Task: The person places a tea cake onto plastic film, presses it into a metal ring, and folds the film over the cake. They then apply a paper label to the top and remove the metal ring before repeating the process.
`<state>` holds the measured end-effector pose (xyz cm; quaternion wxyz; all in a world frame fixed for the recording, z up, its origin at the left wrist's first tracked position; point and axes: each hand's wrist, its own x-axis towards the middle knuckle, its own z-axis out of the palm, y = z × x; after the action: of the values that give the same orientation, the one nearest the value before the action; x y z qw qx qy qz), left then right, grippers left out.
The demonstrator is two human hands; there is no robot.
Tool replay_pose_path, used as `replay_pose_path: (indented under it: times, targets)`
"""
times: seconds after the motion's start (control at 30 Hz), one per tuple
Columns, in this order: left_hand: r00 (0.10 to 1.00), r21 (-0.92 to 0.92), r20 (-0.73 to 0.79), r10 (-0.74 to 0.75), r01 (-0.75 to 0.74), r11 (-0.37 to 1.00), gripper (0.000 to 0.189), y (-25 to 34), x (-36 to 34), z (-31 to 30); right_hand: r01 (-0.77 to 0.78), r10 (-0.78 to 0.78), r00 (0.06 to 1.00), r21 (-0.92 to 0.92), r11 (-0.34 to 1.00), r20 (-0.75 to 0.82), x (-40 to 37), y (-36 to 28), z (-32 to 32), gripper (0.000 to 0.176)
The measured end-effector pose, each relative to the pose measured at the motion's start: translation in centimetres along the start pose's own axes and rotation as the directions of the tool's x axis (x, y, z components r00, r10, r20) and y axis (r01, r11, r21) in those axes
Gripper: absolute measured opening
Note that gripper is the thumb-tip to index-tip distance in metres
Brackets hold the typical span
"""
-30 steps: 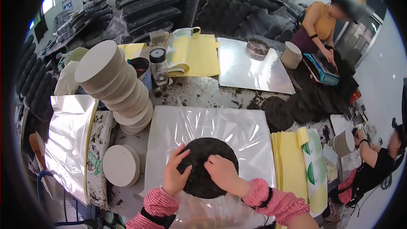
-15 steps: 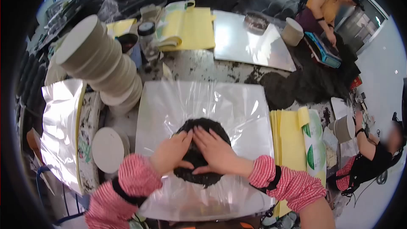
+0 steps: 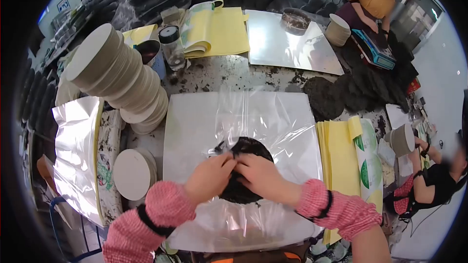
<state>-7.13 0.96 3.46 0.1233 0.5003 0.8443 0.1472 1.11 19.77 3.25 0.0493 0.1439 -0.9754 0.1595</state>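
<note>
A round, dark, seaweed-like cake (image 3: 256, 144) lies on clear plastic film (image 3: 273, 117) over a white board (image 3: 190, 112) in front of me. My left hand (image 3: 210, 177) is closed over its left part, fingers curled together on the dark material. Close beside it, my right hand (image 3: 264, 175) pinches at the same spot, the fingertips of both hands nearly meeting. Dark bits show between the fingers. The film is wrinkled and raised just beyond the hands, and its near part spreads below the cake.
Round pale discs (image 3: 122, 75) stand in a tall leaning stack at left, near a lower stack (image 3: 135, 174). Yellow sheets (image 3: 336, 165) lie right of the board. A jar (image 3: 171, 48) and a metal sheet (image 3: 273, 44) are behind. Two people (image 3: 373, 0) work at right.
My hands were spread flat on the cake; now their fingers are curled and pinching at its upper middle. The film beside them has bunched up.
</note>
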Motion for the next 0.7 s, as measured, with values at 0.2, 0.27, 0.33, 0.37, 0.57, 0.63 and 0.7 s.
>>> replay_pose_path:
  times: [0.2,0.27,0.33,0.37,0.57,0.63,0.7]
  targets:
    - [0.984,-0.182,-0.111,0.138,-0.157,0.971,0.012,2.8,-2.4,2.3,0.153,-0.156,0.983,0.035,0.988,0.093,-3.0,1.0,1.7,0.017]
    - [0.994,-0.020,0.113,0.008,-0.005,1.000,0.009,3.0,-1.2,3.4,0.036,0.002,0.914,-0.087,0.996,0.405,-1.6,0.1,1.6,0.020]
    - [0.991,-0.017,0.132,0.019,-0.017,1.000,0.013,2.4,-1.3,2.8,0.014,0.019,0.912,-0.079,0.997,0.410,-1.2,0.1,1.2,0.018]
    - [0.989,-0.049,0.134,0.070,-0.064,0.997,0.015,2.2,-1.5,2.3,-0.018,0.041,0.901,-0.057,0.998,0.432,-1.3,-0.1,1.3,0.016]
    - [0.804,-0.126,-0.576,-0.146,0.089,0.988,0.024,3.6,-8.4,-2.6,-0.318,0.263,0.796,-0.007,0.948,-0.546,-11.3,2.3,-3.7,0.051]
    - [0.763,-0.401,-0.425,-0.487,0.324,0.857,0.022,2.4,-12.4,-3.0,-0.472,0.398,0.712,0.025,0.881,-0.578,-15.4,3.4,-4.0,0.060]
    - [0.645,-0.600,-0.169,-0.745,0.533,0.597,0.020,1.6,-14.2,-3.9,-0.728,0.638,0.664,0.533,0.431,0.390,-18.5,3.9,-3.0,0.060]
